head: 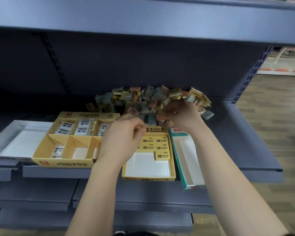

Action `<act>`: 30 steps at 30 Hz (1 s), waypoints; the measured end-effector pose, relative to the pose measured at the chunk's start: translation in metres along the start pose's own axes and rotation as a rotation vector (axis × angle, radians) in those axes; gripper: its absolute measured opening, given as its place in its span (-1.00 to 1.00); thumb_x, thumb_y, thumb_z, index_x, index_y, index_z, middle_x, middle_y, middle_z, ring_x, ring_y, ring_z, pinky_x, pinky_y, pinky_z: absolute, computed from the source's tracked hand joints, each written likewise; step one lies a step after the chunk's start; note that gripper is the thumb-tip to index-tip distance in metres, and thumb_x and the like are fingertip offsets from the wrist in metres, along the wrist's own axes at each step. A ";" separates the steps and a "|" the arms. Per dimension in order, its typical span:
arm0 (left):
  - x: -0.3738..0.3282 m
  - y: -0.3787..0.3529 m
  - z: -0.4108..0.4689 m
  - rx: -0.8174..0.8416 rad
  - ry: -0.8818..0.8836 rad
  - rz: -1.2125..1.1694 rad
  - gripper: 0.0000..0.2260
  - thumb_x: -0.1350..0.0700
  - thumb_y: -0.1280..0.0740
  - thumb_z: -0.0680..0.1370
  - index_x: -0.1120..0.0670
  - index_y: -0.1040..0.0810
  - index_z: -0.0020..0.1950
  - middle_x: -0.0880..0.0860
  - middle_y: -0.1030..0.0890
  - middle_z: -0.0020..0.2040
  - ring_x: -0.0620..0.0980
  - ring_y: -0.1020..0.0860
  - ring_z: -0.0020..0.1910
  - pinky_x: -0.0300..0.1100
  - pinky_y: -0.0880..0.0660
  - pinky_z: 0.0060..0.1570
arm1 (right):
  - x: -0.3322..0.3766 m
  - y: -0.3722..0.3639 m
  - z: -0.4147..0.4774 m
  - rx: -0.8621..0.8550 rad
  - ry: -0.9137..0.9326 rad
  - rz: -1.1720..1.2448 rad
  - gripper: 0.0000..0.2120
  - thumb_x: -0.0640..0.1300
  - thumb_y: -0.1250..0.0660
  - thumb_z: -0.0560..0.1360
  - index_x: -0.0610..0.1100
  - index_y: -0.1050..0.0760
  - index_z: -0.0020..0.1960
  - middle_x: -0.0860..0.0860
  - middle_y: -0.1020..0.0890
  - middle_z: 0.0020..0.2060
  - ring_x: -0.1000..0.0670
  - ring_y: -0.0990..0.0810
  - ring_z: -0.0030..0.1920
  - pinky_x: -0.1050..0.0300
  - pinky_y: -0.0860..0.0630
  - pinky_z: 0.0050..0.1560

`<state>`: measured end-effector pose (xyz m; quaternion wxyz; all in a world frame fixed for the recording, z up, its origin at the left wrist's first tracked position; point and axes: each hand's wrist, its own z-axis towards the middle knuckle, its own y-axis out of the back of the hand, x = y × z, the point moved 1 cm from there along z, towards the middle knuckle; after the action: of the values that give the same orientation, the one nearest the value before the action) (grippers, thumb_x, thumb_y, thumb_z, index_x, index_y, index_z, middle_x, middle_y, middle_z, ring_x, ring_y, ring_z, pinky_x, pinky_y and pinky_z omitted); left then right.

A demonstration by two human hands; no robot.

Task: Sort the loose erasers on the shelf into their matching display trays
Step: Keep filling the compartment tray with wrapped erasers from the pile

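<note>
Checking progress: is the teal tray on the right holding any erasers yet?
No, the teal tray shows only a bare white bottom wherever its inside is visible.

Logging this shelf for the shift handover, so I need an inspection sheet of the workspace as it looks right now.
Surface: blue-grey metal shelf, four trays along its front.
Job's things: loose erasers piled at the back; white tray far left; compartment tray holding white 2B erasers; small yellow tray with yellow 2B erasers in its back half; teal tray rightmost.
Clutter: nothing seen.
Grippers: left hand curled over the small yellow tray's back; right hand in the pile; blur hides what either holds.
Cables: nothing seen.
Surroundings: upper shelf overhead; wood-look floor to the right.
</note>
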<state>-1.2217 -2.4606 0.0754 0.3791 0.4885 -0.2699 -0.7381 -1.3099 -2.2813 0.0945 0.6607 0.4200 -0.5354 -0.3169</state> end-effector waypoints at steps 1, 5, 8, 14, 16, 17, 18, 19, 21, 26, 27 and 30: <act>0.001 0.003 0.001 -0.023 0.003 0.004 -0.92 0.08 -0.36 0.55 -0.03 -0.65 -0.03 -0.14 -0.56 -0.07 -0.08 -0.54 -0.11 -0.05 -0.53 -0.09 | 0.000 -0.001 0.006 0.000 -0.023 0.038 -0.80 -0.02 -0.42 0.47 -0.02 -0.62 0.08 0.05 -0.62 0.03 0.01 -0.56 -0.01 0.14 -0.49 -0.08; 0.009 0.013 0.004 -0.091 0.019 0.031 -0.94 0.09 -0.37 0.54 -0.05 -0.63 -0.07 -0.13 -0.56 -0.10 -0.09 -0.54 -0.17 -0.14 -0.47 -0.20 | 0.006 -0.007 0.025 0.008 -0.076 0.131 -0.73 -0.19 -0.48 0.39 0.08 -0.59 0.03 0.17 -0.50 -0.10 0.18 -0.47 -0.19 0.30 -0.39 -0.27; 0.015 0.017 0.005 -0.098 0.037 0.024 -0.94 0.08 -0.37 0.54 -0.07 -0.62 -0.08 -0.13 -0.57 -0.11 -0.11 -0.54 -0.18 -0.15 -0.48 -0.23 | 0.009 -0.014 0.034 0.015 -0.065 0.110 -0.72 -0.27 -0.42 0.44 0.04 -0.61 0.06 0.16 -0.46 -0.16 0.27 -0.36 -0.28 0.38 -0.30 -0.38; 0.023 0.023 0.009 -0.104 0.048 0.029 -0.93 0.06 -0.35 0.55 -0.06 -0.63 -0.06 -0.13 -0.60 -0.13 -0.11 -0.56 -0.16 -0.07 -0.54 -0.18 | 0.014 -0.019 0.039 0.018 -0.110 0.020 -0.66 -0.22 -0.34 0.52 0.08 -0.35 -0.33 0.04 -0.59 -0.26 0.10 -0.50 -0.31 0.23 -0.49 -0.33; 0.024 0.026 0.011 -0.104 0.060 0.027 -0.92 0.07 -0.34 0.56 -0.04 -0.64 -0.04 -0.12 -0.63 -0.13 -0.09 -0.57 -0.15 -0.05 -0.55 -0.17 | 0.011 -0.019 0.040 0.012 -0.137 0.001 -0.77 -0.19 -0.37 0.48 0.00 -0.43 -0.31 0.00 -0.62 -0.24 0.09 -0.50 -0.30 0.16 -0.53 -0.27; 0.026 0.028 0.013 -0.100 0.070 0.029 -0.91 0.07 -0.33 0.56 -0.03 -0.64 -0.02 -0.11 -0.64 -0.13 -0.09 -0.58 -0.14 -0.07 -0.55 -0.16 | 0.008 -0.019 0.039 -0.008 -0.142 0.034 -0.83 -0.16 -0.37 0.48 -0.03 -0.49 -0.28 0.02 -0.62 -0.26 0.11 -0.50 -0.30 0.17 -0.51 -0.29; 0.027 0.030 0.015 -0.093 0.080 0.037 -0.90 0.08 -0.33 0.57 -0.03 -0.64 0.00 -0.11 -0.65 -0.11 -0.10 -0.59 -0.12 -0.11 -0.54 -0.14 | 0.006 -0.019 0.038 -0.028 -0.152 0.080 -0.89 -0.13 -0.37 0.48 -0.02 -0.56 -0.23 0.06 -0.62 -0.27 0.13 -0.51 -0.29 0.19 -0.48 -0.32; 0.029 0.032 0.017 -0.083 0.088 0.051 -0.89 0.08 -0.33 0.57 -0.03 -0.64 0.02 -0.11 -0.66 -0.10 -0.12 -0.59 -0.11 -0.15 -0.53 -0.13 | 0.003 -0.017 0.037 -0.040 -0.157 0.116 -0.94 -0.08 -0.39 0.46 0.01 -0.60 -0.18 0.09 -0.63 -0.26 0.13 -0.52 -0.26 0.20 -0.47 -0.31; 0.033 0.037 0.023 -0.067 0.097 0.074 -0.88 0.09 -0.32 0.58 -0.02 -0.64 0.05 -0.11 -0.66 -0.06 -0.11 -0.59 -0.08 -0.14 -0.53 -0.09 | 0.001 -0.012 0.033 -0.029 -0.155 0.130 -0.90 -0.04 -0.48 0.38 0.03 -0.62 -0.12 0.09 -0.62 -0.21 0.07 -0.56 -0.18 0.14 -0.55 -0.20; 0.036 0.043 0.046 -0.017 0.138 0.065 -0.90 0.09 -0.34 0.58 -0.03 -0.63 0.06 -0.14 -0.64 -0.03 -0.12 -0.58 -0.04 -0.14 -0.54 -0.02 | -0.007 -0.009 0.027 0.014 -0.195 0.225 -0.84 -0.07 -0.49 0.41 0.03 -0.54 -0.07 0.08 -0.63 -0.12 0.02 -0.61 -0.11 0.09 -0.61 -0.08; 0.036 0.043 0.051 -0.004 0.141 0.060 -0.90 0.08 -0.35 0.57 -0.03 -0.63 0.05 -0.15 -0.64 -0.04 -0.13 -0.58 -0.04 -0.12 -0.55 0.00 | -0.009 -0.010 0.025 0.024 -0.192 0.236 -0.83 -0.06 -0.47 0.44 0.04 -0.55 0.01 0.08 -0.63 -0.10 0.06 -0.62 -0.15 0.17 -0.59 -0.17; 0.037 0.039 0.066 0.036 0.140 0.053 -0.91 0.06 -0.36 0.56 -0.02 -0.64 0.01 -0.15 -0.64 -0.08 -0.13 -0.60 -0.06 -0.07 -0.57 0.00 | -0.013 -0.010 0.017 0.041 -0.160 0.252 -0.81 -0.04 -0.39 0.51 -0.01 -0.60 0.12 0.08 -0.65 -0.08 0.13 -0.59 -0.24 0.27 -0.52 -0.28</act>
<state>-1.2799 -2.5112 0.1115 0.4074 0.5383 -0.2687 -0.6871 -1.3287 -2.2782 0.0815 0.6419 0.3363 -0.6411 -0.2528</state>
